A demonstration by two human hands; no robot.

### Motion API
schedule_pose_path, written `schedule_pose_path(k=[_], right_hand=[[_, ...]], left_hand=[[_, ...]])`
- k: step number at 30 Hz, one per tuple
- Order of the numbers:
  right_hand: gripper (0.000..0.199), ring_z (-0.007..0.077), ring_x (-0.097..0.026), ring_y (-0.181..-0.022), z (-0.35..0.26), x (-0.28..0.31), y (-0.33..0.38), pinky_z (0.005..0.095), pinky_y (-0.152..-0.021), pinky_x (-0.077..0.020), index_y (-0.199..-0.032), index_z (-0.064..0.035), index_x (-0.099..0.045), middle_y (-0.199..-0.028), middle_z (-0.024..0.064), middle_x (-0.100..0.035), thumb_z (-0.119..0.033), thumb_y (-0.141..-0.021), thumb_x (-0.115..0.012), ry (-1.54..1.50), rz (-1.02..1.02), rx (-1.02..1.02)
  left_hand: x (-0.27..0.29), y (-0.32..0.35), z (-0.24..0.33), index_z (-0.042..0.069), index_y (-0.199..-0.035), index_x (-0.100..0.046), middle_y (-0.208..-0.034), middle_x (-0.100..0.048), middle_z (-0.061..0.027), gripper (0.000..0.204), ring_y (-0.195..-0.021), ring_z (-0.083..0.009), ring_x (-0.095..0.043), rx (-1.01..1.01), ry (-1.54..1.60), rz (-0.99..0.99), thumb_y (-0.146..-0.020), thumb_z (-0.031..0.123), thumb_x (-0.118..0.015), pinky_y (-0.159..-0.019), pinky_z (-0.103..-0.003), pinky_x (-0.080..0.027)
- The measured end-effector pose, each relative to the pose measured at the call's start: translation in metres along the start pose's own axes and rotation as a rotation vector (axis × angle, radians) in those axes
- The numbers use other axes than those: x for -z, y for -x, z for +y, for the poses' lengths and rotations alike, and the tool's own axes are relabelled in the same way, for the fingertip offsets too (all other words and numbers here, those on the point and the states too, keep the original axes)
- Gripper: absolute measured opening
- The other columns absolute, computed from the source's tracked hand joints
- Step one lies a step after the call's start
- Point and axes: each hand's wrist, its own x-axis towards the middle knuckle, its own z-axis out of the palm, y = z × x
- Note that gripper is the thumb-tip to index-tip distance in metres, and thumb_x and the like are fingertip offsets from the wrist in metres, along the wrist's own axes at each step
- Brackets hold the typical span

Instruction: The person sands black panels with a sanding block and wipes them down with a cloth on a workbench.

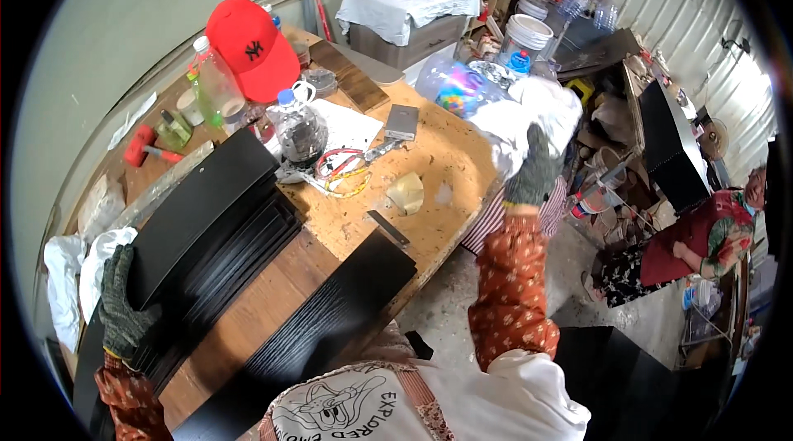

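right fingers (538,144): grip on white bundle (555,106) unclear | front black board (330,309): cut by lower edge | left sleeve (128,395): likewise

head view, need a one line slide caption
Gloved left hand on stacked black panels, gloved right hand at a crumpled white cloth.

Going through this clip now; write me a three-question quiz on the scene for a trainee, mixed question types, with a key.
1. Open question: Which hand is at the stack of black panels?
2. Multiple choice: What colour is the baseball cap? a) blue b) red c) green
3. True or false: The right hand is gloved and is at some bunched white material.

Key: 1. The left hand. 2. b. 3. True.
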Motion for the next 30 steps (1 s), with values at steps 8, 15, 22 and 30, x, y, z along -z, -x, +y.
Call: schedule_pose_path(k=[8,15,22,30], right_hand=[[0.036,0.037,-0.06,-0.103,-0.024,-0.09,-0.003,0.0413,-0.091,-0.0476,-0.11,-0.0153,-0.064,-0.109,0.0191,-0.063,-0.016,-0.074,-0.07,1.062,-0.596,0.565],[0.043,0.0355,-0.059,-0.107,-0.02,-0.107,-0.017,0.0427,-0.091,-0.0476,-0.119,-0.0159,-0.061,-0.114,0.0172,-0.061,-0.024,-0.078,-0.07,1.074,-0.818,0.604],[0.055,0.0317,-0.057,-0.114,-0.065,-0.135,0.063,0.042,-0.096,-0.047,-0.122,-0.0087,-0.059,-0.122,0.012,-0.06,-0.015,-0.071,-0.077,0.5,-0.634,0.814],[0.052,0.0364,-0.046,-0.129,-0.111,-0.217,0.279,0.0504,-0.111,-0.0312,-0.137,-0.0167,-0.05,-0.143,0.0243,-0.04,-0.013,-0.085,-0.053,0.066,-0.942,1.231]], left_hand=[[-0.003,-0.002,-0.004,0.007,-0.138,-0.046,-0.141,-0.045,-0.0177,0.089,-0.135,-0.0352,-0.037,-0.084,-0.103,0.015,-0.054,0.018,-0.073,-0.115,-0.043,-0.025],[0.009,-0.005,0.015,0.016,-0.143,-0.039,-0.148,-0.034,-0.0178,0.095,-0.137,-0.0396,-0.03,0.098,-0.17,-0.154,-0.057,0.022,-0.08,-0.114,-0.049,-0.024],[0.047,-0.005,0.012,0.009,-0.134,-0.053,-0.134,-0.053,-0.0168,0.081,-0.128,-0.0349,-0.045,0.061,0.087,-0.277,-0.056,0.016,-0.077,-0.11,-0.041,-0.034],[0.039,-0.048,-0.009,0.007,-0.119,-0.063,-0.109,-0.065,-0.0143,0.048,-0.101,-0.0259,-0.063,-0.164,0.375,-0.356,-0.073,0.019,-0.07,-0.088,-0.034,-0.05]])
